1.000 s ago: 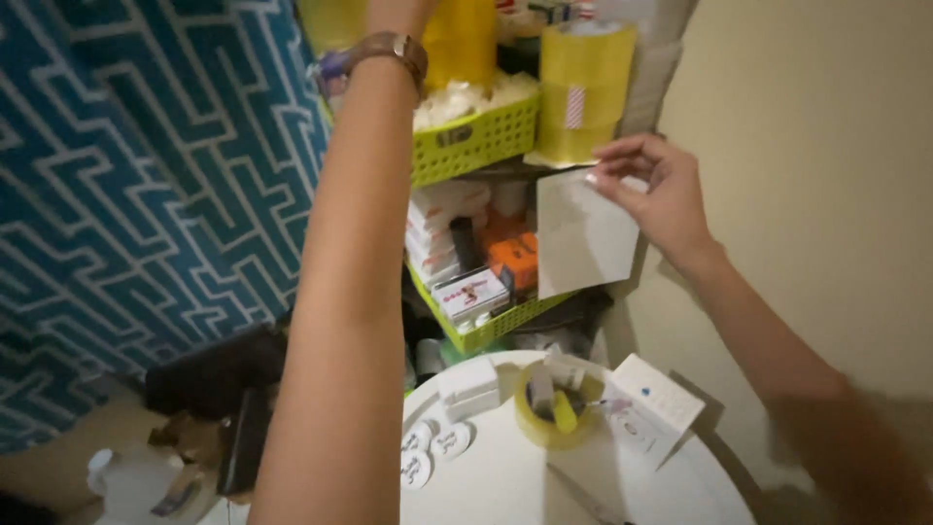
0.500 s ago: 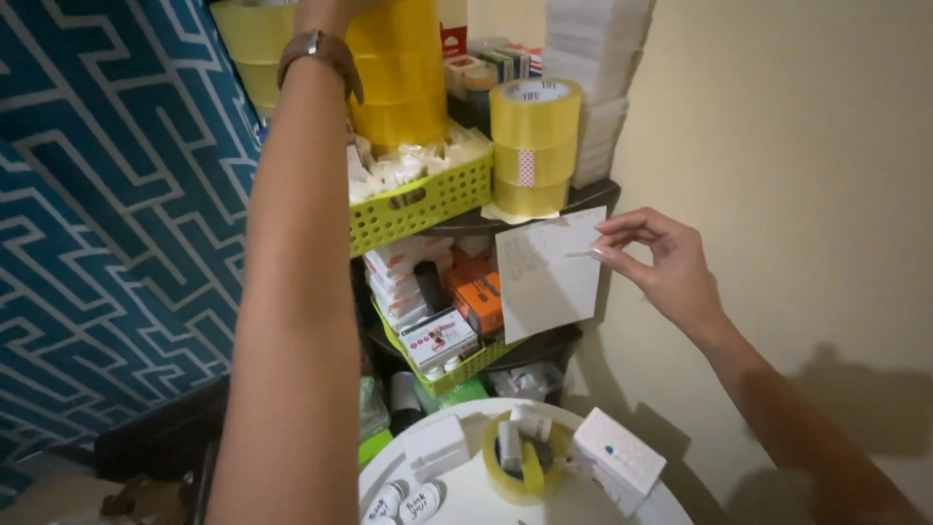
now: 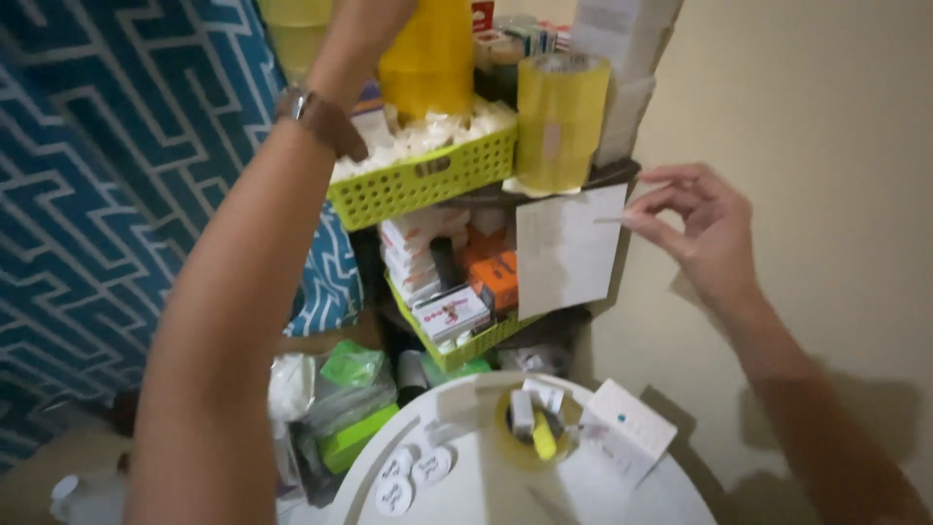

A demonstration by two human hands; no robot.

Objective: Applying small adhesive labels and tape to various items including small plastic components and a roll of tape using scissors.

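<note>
While the right hand pinches the upper right edge of a white paper sheet between thumb and fingertips, the sheet hangs flat against the front of the shelf unit, just below the roll of yellowish packing tape. Right forearm comes in from lower right, wrist slightly bent, remaining fingers loosely curled.

Sheet: plain white, roughly rectangular, faint creases, top edge at the shelf lip, bottom edge overlapping the lower yellow-green basket of small boxes.

Left arm goes straight up, wristwatch on the wrist. Left hand is cut off by the top of frame (grip state: cannot tell), near a yellow bottle standing over the upper yellow-green basket with white bits in it.

Below: round white table with a yellow tape ring holding small items, a white box beside it, three round white discs at its left edge. Green and clear bags left of the table. Teal patterned curtain on the left, beige wall on the right.

Box contents blurred; top shelf mostly out of frame.
</note>
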